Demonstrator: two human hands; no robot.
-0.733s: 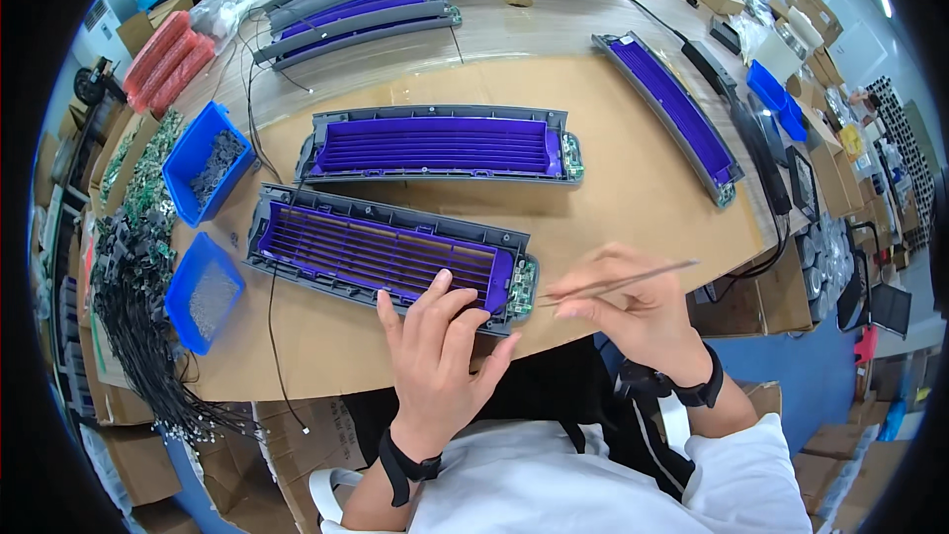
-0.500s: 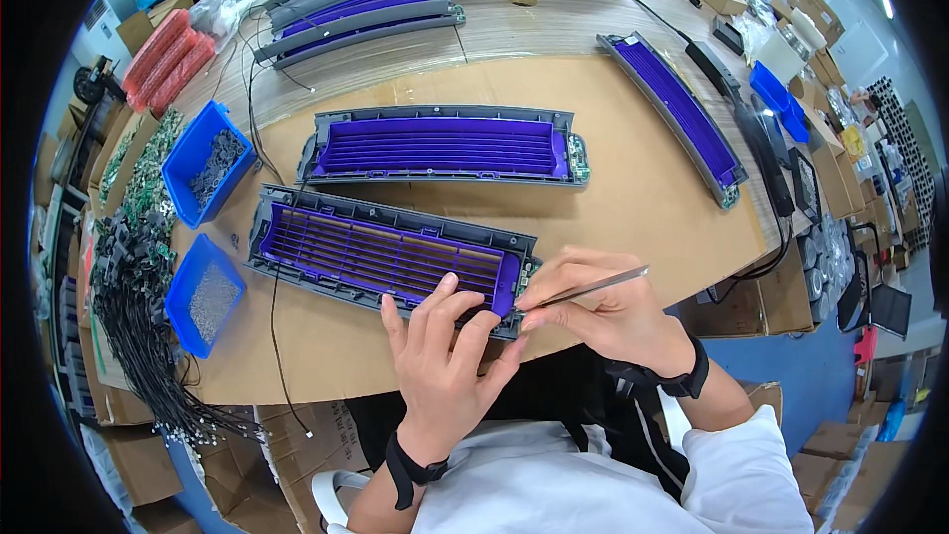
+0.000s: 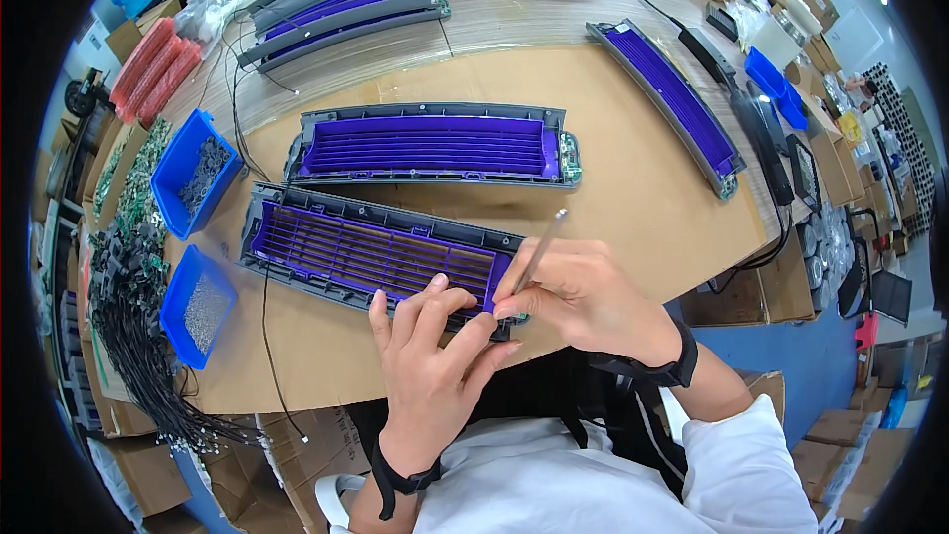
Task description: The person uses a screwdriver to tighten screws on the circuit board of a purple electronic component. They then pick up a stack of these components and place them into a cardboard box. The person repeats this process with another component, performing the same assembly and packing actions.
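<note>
A grey panel [image 3: 390, 221] with a purple slatted insert lies at a slant in front of me. My left hand [image 3: 430, 346] rests on its near edge, fingers spread over the purple slats, thumb by the front rim. Between the thumb and fingers of my right hand [image 3: 593, 297] are slim metal tweezers [image 3: 540, 259], their upper end pointing up and away. Their tips are hidden behind my fingers at the panel's right end, where a bit of green circuit board shows. Just beyond lies a second purple and grey panel [image 3: 425, 143], with a green board at its right end.
On the left stand a blue bin [image 3: 178, 208] of grey parts and a blue bin [image 3: 176, 302] of small metal pieces, beside black cables [image 3: 148, 336]. Another panel [image 3: 672, 104] lies at the right near a black power strip [image 3: 766, 153]. Several stacked panels [image 3: 346, 30] lie at the back.
The tweezers have swung from nearly level to steeply upright as my right hand turned and shifted slightly left. My left hand stays on the panel. The whole view has moved a little.
</note>
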